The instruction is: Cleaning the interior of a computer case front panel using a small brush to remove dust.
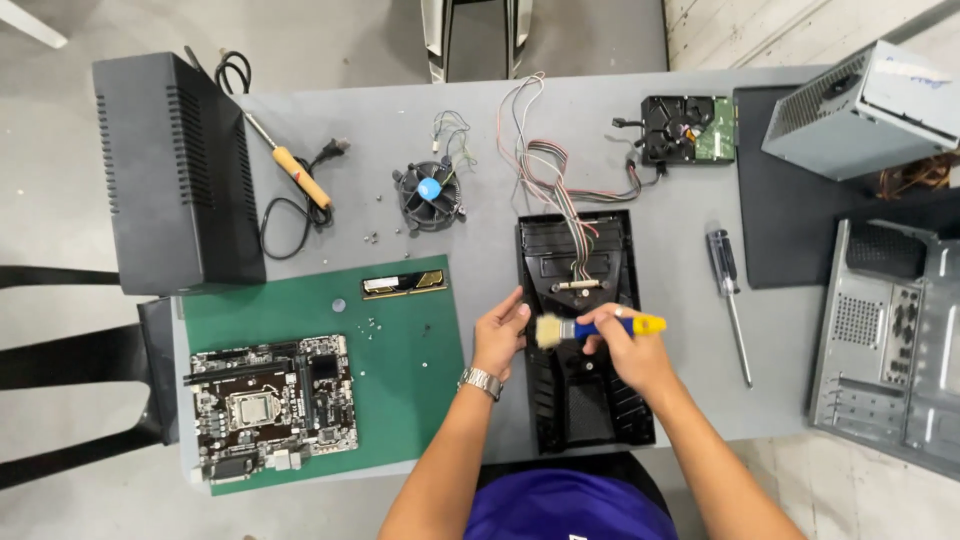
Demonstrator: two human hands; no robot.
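Note:
A black plastic computer front panel (pixel 585 400) lies face down on the grey table (pixel 480 120), with coloured wires (pixel 545 170) running from its top. My left hand (pixel 500 335) rests on the panel's left edge and steadies it. My right hand (pixel 630 350) grips a small brush (pixel 590 327) with a blue and yellow handle. Its pale bristles point left and touch the panel's middle, close to my left thumb.
On a green mat (pixel 400 390) at left lie a motherboard (pixel 270 405), a memory stick (pixel 404 284) and small screws. Further back are a black box (pixel 175 170), soldering iron (pixel 295 170), cooler fan (pixel 430 195) and hard drive (pixel 688 128). A screwdriver (pixel 730 300), power supply (pixel 865 110) and metal case (pixel 890 340) sit right.

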